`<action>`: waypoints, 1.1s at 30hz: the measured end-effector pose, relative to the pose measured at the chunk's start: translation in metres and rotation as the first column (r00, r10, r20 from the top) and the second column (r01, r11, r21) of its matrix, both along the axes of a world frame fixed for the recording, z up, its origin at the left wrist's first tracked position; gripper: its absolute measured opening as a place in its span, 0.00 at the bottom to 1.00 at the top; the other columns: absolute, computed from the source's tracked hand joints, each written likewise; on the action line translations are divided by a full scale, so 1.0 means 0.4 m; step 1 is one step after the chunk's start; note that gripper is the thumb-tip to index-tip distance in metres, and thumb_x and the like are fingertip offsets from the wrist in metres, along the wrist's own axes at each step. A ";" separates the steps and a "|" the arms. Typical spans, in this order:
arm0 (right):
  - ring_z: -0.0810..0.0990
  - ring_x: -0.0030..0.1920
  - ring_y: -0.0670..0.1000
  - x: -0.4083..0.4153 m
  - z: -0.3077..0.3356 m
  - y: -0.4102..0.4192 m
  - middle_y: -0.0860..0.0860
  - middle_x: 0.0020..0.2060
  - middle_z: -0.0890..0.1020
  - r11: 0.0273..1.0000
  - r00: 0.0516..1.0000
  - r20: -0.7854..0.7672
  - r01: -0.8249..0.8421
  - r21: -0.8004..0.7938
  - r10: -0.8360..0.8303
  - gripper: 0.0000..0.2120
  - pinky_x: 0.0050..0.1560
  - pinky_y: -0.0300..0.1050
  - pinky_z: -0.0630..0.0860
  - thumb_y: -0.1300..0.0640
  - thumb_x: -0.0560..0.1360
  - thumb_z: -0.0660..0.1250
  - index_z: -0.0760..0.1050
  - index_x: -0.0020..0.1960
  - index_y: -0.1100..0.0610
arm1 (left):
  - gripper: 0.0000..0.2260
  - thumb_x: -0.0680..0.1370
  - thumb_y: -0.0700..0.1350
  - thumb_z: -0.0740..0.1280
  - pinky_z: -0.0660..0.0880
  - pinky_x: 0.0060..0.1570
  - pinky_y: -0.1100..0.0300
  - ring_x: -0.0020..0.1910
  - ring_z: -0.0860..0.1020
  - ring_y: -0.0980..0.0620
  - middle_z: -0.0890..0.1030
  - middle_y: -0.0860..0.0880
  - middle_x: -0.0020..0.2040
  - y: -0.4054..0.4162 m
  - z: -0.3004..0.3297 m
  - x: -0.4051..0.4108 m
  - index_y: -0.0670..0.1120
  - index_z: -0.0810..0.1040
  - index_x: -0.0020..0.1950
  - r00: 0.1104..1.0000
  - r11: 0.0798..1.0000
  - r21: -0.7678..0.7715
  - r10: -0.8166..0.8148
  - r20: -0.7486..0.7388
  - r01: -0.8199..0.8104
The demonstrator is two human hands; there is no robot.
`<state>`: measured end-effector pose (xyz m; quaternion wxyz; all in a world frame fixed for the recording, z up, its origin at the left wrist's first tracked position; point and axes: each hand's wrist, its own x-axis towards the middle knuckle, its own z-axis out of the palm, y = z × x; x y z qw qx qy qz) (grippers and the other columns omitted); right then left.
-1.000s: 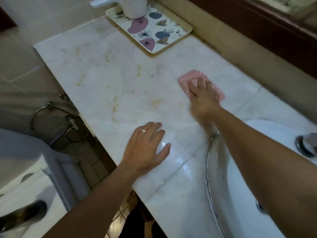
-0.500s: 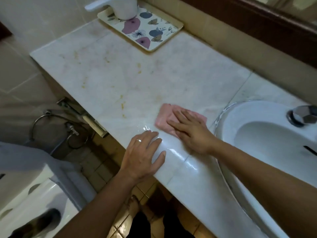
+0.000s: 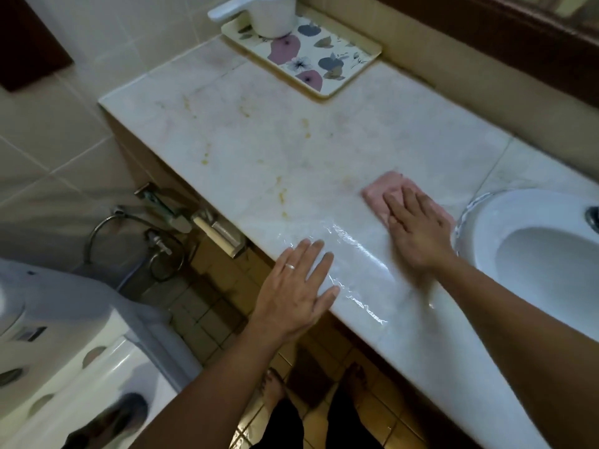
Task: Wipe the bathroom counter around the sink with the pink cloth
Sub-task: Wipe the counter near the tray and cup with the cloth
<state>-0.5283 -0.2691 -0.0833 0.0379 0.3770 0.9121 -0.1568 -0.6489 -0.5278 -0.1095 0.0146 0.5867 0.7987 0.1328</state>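
Right hand (image 3: 418,231) flat on folded pink cloth (image 3: 385,192), just left of white oval sink (image 3: 479,222).
Fingers straight, pressing cloth onto pale marble counter (image 3: 291,150). Left hand (image 3: 296,293) spread flat on wet front edge, ring visible.

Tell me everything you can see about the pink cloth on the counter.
The pink cloth is a small, soft-looking fabric, apparently folded into a rough rectangle and lying flat on the pale marble counter, just left of the white sink. The right hand presses on it with straight fingers, covering its near part. A wet sheen lies on the counter nearby.
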 end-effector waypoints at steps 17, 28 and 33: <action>0.47 0.80 0.57 -0.251 0.010 -0.202 0.51 0.81 0.48 0.973 0.974 0.003 -0.228 0.044 0.228 0.28 0.73 0.59 0.51 0.43 0.80 0.43 0.53 0.79 0.43 | 0.38 0.80 0.68 0.43 0.49 0.78 0.45 0.80 0.39 0.49 0.41 0.47 0.82 -0.077 -0.015 -0.299 0.45 0.43 0.82 0.895 0.899 -0.117 0.434 0.107 -0.422; 0.51 0.79 0.57 -0.365 0.008 -0.248 0.51 0.81 0.52 0.969 0.972 -0.039 -0.226 0.103 0.231 0.27 0.71 0.58 0.54 0.43 0.80 0.44 0.57 0.78 0.43 | 0.38 0.79 0.70 0.38 0.44 0.78 0.46 0.80 0.39 0.51 0.42 0.49 0.82 -0.087 0.003 -0.314 0.48 0.45 0.82 0.901 0.913 -0.114 0.406 0.150 -0.392; 0.54 0.80 0.51 -0.211 0.005 -0.115 0.46 0.80 0.56 0.836 0.840 0.008 -0.540 0.100 0.542 0.28 0.74 0.60 0.57 0.34 0.80 0.38 0.53 0.78 0.38 | 0.37 0.80 0.67 0.38 0.47 0.79 0.46 0.81 0.46 0.51 0.50 0.48 0.82 -0.107 0.023 -0.361 0.46 0.53 0.82 0.911 0.924 -0.073 0.383 0.155 -0.376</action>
